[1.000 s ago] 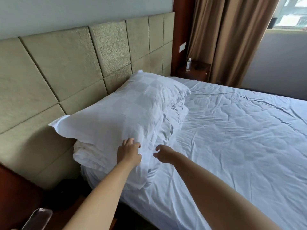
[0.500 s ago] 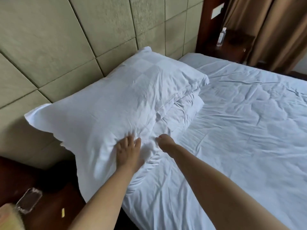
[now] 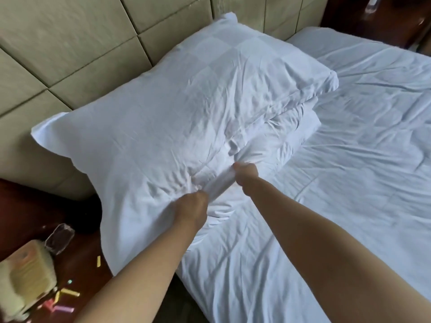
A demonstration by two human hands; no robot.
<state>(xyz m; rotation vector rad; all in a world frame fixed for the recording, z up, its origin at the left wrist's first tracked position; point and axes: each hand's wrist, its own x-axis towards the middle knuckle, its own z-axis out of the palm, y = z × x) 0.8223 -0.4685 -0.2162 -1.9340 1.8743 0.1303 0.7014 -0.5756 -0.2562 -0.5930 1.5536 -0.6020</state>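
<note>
A white top pillow (image 3: 186, 108) with a faint check weave lay flat, its long back edge against the padded beige headboard (image 3: 81, 43). It rested on a lower pillow (image 3: 291, 127), which peeked out on the side away from the headboard. On that same side, both hands had gathered the pillowcase into a tight roll. The left hand (image 3: 192, 207) was closed in a fist on the cloth. The right hand (image 3: 247, 176), just beside it, was curled round the same roll, with the thumb tip showing on top. Creases fanned out from both grips toward the headboard.

The grip seemed to be on loose cloth only, not on the filling. A hard pull might therefore have slid the case along the filling, or stretched a seam, rather than moved the pillow. Both hands sat close together near one end, so a lift might have let the far end sag and drag the lower pillow askew.

Away from the headboard, the wrinkled white sheet (image 3: 361, 159) offered wide open room. At the headboard's left end stood a dark wooden bedside table (image 3: 30, 210). One corner of the top pillow overhung the mattress edge above it. On it lay a tissue pack (image 3: 28, 276), a plastic-wrapped item (image 3: 59, 238) and scattered coloured sticks (image 3: 67, 292). A swing that way could have swept these off. At the headboard's right end a second table (image 3: 384, 15) was blurred.
</note>
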